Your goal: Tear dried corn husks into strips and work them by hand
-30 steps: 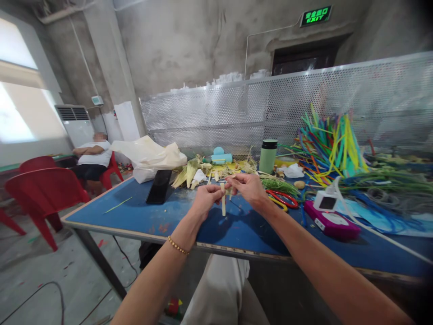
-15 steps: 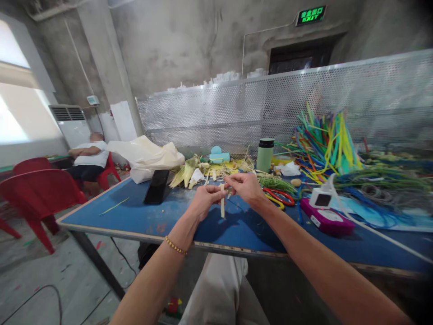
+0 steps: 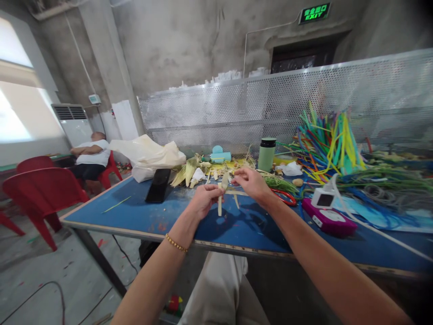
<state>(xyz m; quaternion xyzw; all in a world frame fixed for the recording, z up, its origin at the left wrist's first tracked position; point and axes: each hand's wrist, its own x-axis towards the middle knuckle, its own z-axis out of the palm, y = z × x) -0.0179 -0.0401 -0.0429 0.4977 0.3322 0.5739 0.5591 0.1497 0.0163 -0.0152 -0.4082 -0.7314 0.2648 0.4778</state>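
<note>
My left hand (image 3: 204, 198) is closed, pinching pale corn husk strips (image 3: 219, 208) between thumb and fingers above the blue table. One strip end hangs down below the fingertips, another piece stands up above them, and a further length reaches right and bends down under my right hand (image 3: 252, 184). The fingers of that hand are curved and slightly apart, just right of the upright piece, with nothing visible gripped. Behind both hands lies a heap of corn husks (image 3: 186, 172) and scraps.
A black phone (image 3: 158, 185) and a white plastic bag (image 3: 149, 153) lie left. Right are a green bottle (image 3: 266, 155), red-handled scissors (image 3: 284, 197), a magenta box (image 3: 328, 217), a white cable and colourful strips (image 3: 338, 144). A person (image 3: 90, 155) sits beyond red chairs (image 3: 43, 187).
My right fingers have parted from the strip and shifted slightly up and right. A strip now extends out to the right from my left hand, which stays pinched.
</note>
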